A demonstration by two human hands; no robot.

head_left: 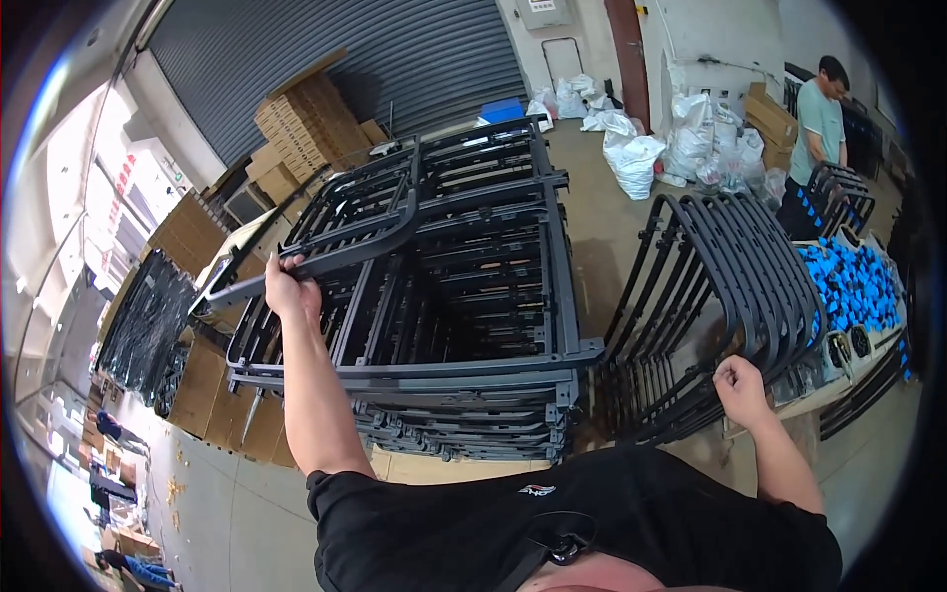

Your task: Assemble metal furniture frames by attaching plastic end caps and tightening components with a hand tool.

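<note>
My left hand [293, 292] is closed around a black metal tube frame [380, 237] with a rounded corner, which lies over the top of a tall stack. Beneath it, several black rectangular metal frames [473, 371] are piled up in front of me. On the right, my right hand [742, 391] is curled closed, beside a row of bent black tube frames [735, 261] standing close together. Whatever its fingers may hold is hidden.
Many blue pieces [850, 286] cover a bench at the right, where another person [821, 128] stands farther back. White sacks [631, 156] and cardboard boxes [306, 128] sit at the back. Bundled dark parts [148, 321] stand at the left.
</note>
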